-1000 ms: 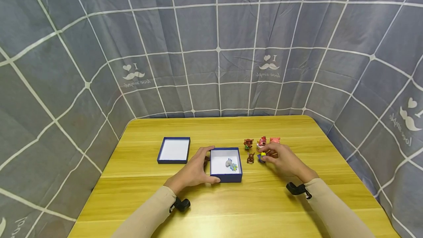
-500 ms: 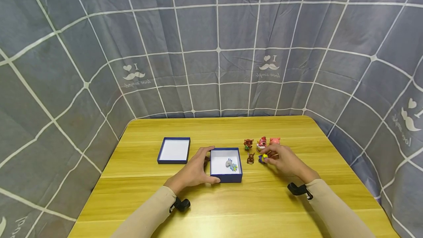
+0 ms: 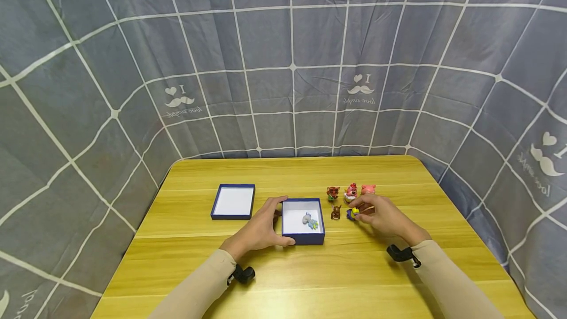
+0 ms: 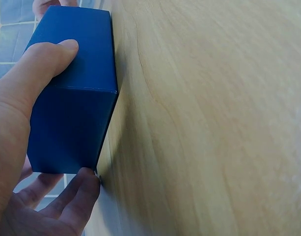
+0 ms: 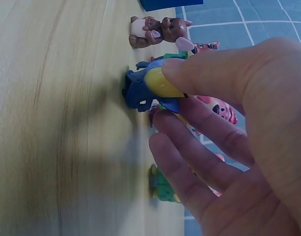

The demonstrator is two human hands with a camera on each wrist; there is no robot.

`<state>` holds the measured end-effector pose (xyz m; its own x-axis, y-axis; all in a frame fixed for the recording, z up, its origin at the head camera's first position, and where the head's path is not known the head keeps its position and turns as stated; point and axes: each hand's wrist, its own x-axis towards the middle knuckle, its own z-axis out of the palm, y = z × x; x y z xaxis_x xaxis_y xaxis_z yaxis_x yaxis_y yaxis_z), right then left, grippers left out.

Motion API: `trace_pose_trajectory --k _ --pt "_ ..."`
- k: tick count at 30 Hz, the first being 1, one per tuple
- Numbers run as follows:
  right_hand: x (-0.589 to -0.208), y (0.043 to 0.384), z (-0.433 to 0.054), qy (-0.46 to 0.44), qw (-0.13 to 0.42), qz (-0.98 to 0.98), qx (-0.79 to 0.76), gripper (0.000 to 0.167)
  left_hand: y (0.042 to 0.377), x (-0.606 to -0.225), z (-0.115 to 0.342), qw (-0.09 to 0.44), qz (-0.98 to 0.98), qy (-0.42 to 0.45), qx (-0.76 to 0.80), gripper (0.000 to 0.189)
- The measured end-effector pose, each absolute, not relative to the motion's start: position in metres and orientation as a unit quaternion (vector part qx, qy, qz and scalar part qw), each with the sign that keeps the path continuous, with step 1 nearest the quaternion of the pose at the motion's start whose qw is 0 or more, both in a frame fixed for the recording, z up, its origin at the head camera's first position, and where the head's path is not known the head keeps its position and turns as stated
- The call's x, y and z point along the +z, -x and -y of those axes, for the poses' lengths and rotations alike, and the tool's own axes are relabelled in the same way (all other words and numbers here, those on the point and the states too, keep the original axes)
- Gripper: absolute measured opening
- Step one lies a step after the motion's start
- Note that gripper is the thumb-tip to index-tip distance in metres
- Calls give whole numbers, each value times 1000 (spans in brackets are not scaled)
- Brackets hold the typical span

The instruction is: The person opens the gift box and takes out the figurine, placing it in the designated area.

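My left hand (image 3: 261, 228) grips the blue box (image 4: 71, 123), thumb on its near side and fingers at the far side. Inside the white-lined box lies a small grey and light-blue figurine (image 3: 310, 220). Between thumb and index finger, my right hand (image 3: 383, 215) pinches a blue and yellow figurine (image 5: 162, 82) by its yellow part, close to the tabletop. Just left of it sits a brown figurine with big ears (image 3: 335, 212). Behind stand a reddish-brown figurine (image 3: 332, 193), a pink and white one (image 3: 351, 192) and a pink one (image 3: 368, 189), the last partly hidden by my hand.
A shallow blue lid (image 3: 233, 202) with a white inside lies on the wooden table (image 3: 283, 279), left of the box. A grey curtain with white grid lines (image 3: 319, 87) surrounds the table's back and sides.
The blue and yellow figurine has shifted slightly right along with my right hand, its yellow part now turned more to the right. My left hand and the box stay put.
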<state>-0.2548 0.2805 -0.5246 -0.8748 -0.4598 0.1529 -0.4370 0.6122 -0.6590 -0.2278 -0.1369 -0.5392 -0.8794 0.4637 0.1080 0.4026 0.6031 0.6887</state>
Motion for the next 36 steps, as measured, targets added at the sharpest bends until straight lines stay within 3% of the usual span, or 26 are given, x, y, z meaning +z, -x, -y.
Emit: trace_pose_trajectory --k 17,36 --pt "-523 252 -280 248 -3 -906 -344 28 227 -540 137 42 -895 -241 374 128" --pt "-520 246 -276 253 -66 -917 -301 27 226 -541 137 42 -893 -242 378 128"
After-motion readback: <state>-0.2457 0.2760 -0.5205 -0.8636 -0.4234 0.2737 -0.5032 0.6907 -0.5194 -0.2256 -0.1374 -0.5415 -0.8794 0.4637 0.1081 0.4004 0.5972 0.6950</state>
